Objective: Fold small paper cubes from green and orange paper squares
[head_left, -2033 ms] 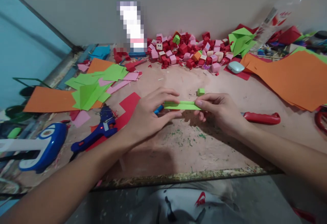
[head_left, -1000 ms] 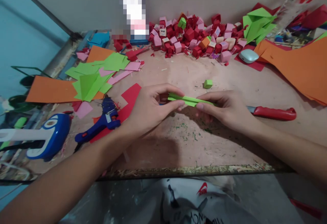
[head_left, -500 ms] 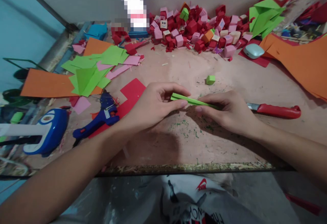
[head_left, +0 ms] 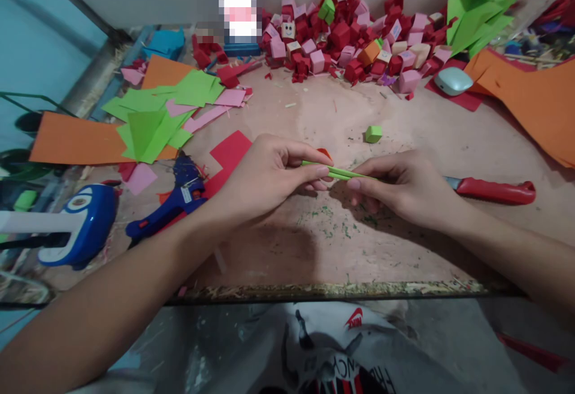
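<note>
Between both hands a narrow folded strip of green foam sheet (head_left: 340, 173) is stretched out level, a little above the table. My left hand (head_left: 283, 172) pinches its left end with thumb and fingers. My right hand (head_left: 402, 187) pinches the other end, and its fingers hide the tip. Behind the strip a small green foam cube (head_left: 373, 134) rests on the table. A red-handled knife (head_left: 494, 190) lies to the right, its blade partly hidden behind my right hand. A bit of red-orange (head_left: 324, 154) shows just beyond my left fingertips.
A heap of red and pink cubes (head_left: 341, 38) lines the back wall. Green sheets (head_left: 153, 127) and an orange sheet (head_left: 76, 139) lie at left, near a blue glue gun (head_left: 173, 205) and a blue-and-white device (head_left: 92, 223). A pale rounded case (head_left: 453, 81) and orange sheet (head_left: 534, 100) are at right.
The green strip has been turned slightly and pressed flatter between my fingers. A red-orange bit now shows behind my left fingertips. The whole view has shifted slightly.
</note>
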A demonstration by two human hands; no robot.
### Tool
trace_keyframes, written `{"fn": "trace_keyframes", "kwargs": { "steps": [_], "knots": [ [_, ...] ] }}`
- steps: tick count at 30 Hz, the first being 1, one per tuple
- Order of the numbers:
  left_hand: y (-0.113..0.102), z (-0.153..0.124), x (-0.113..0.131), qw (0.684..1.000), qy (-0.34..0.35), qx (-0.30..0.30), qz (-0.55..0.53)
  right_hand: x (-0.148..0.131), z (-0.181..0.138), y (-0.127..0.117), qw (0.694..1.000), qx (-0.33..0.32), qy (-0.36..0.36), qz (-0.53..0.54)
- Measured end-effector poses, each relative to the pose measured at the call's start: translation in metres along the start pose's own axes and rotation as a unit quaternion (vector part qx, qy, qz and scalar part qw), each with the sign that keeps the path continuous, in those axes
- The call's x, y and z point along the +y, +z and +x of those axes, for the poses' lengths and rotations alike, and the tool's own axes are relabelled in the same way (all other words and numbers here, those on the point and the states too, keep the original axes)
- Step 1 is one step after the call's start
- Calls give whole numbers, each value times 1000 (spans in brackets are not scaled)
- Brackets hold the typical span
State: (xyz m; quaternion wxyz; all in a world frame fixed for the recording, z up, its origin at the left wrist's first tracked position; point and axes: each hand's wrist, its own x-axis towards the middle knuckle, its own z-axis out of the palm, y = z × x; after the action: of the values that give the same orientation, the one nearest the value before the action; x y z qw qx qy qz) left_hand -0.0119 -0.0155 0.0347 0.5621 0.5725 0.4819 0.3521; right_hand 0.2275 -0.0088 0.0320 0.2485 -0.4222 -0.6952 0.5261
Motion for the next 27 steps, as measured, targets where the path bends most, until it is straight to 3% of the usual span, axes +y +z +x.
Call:
{"fn": "trace_keyframes", "kwargs": {
  "steps": [6, 13, 18, 27],
  "knots": [
    [1, -2, -2, 1000, 3, 3, 26, 2, 1, 0, 1000, -21, 9, 1],
    [-4, -1, 6, 969, 74, -50, 232, 4, -3, 1, 997, -53, -16, -59],
    [-7, 1, 2, 963, 63, -91, 244, 6, -3, 2, 997, -42, -29, -60],
    [-9, 0, 12, 964, 26, -49, 259, 9, 1, 1, 999, -44, 4, 16]
  ]
}}
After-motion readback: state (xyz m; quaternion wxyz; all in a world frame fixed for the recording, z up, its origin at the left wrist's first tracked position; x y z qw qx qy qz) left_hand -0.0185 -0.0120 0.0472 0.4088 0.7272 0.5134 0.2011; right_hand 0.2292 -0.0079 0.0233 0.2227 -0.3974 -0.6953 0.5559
